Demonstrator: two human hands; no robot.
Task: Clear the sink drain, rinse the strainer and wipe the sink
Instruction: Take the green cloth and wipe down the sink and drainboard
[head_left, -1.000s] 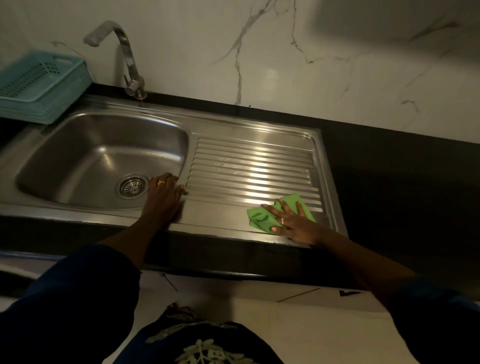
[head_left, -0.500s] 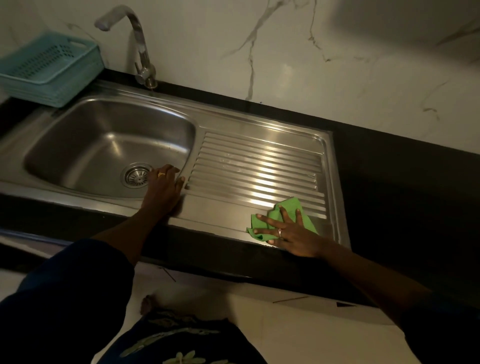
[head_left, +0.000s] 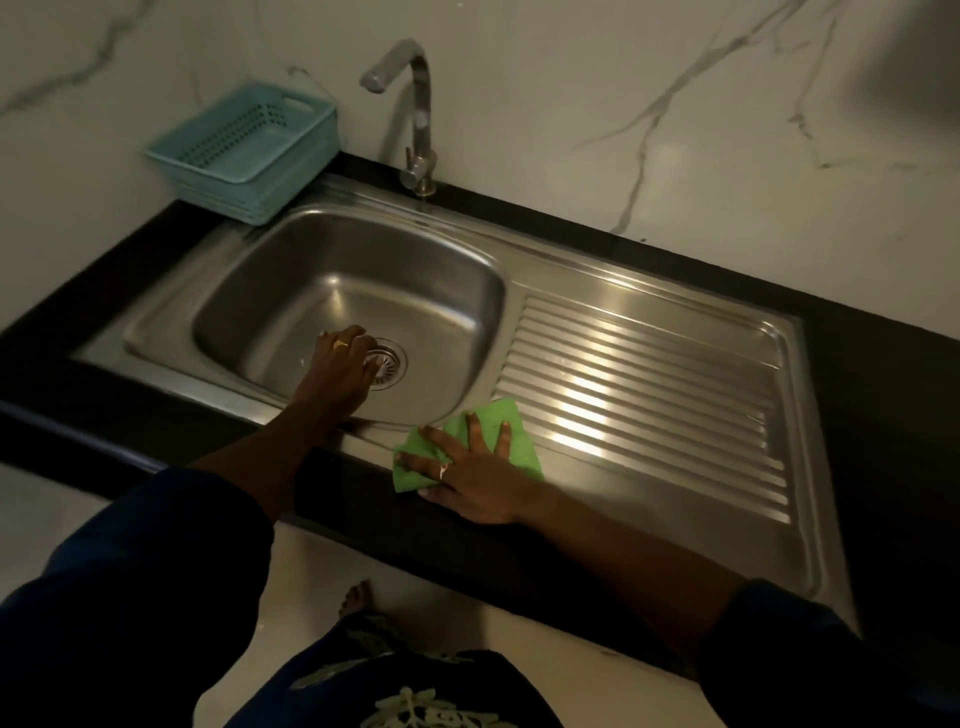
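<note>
The steel sink (head_left: 571, 270) fills the middle of the head view, basin on the left and ribbed drainboard (head_left: 649, 374) on the right. A round metal strainer (head_left: 390, 364) sits in the drain at the basin's bottom. My left hand (head_left: 337, 374) reaches down into the basin, its curled fingers covering the strainer's left edge; a grip cannot be made out. My right hand (head_left: 467, 478) lies flat with fingers spread on a green cloth (head_left: 511, 421), pressing it onto the sink's front rim at the drainboard's near-left corner.
A chrome tap (head_left: 421, 114) stands behind the basin against the marble wall, its spout not running. A stack of teal plastic baskets (head_left: 244, 150) sits at the back left. Black countertop (head_left: 872, 389) surrounds the sink. A bare foot (head_left: 356, 597) shows on the floor below.
My left hand went from the basin's right rim down to the strainer. My right hand slid the green cloth left along the front rim. The view shifted left.
</note>
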